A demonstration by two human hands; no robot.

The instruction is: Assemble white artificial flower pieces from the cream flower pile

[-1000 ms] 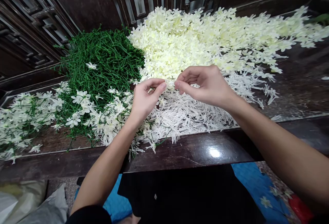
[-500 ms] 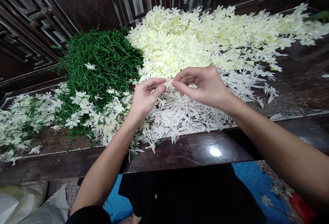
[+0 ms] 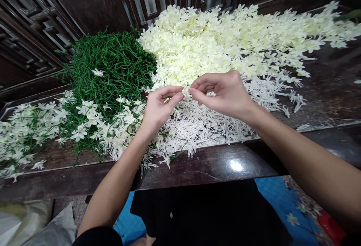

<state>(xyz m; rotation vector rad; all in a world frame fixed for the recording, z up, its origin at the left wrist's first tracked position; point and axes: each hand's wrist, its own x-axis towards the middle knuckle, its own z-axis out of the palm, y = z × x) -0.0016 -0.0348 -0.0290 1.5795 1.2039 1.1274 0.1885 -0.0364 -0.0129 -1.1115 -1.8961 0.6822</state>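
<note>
My left hand (image 3: 158, 107) pinches a green stem (image 3: 168, 97); right hand (image 3: 222, 91) pinches a cream flower head (image 3: 185, 91) between them, above the pile; misalignment could bend the stem.

No readable text, label, brand, number or sign shows on anything in view

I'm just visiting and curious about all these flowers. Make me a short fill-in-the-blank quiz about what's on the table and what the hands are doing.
1. The pile of bare stems at the back left is ____ in colour.
2. The left hand and right hand meet fingertip to fingertip over a heap of ____ plastic sprigs.
3. The big heap of cream blossoms lies to the ____ of the stems.

Missing words: green; white; right
</note>
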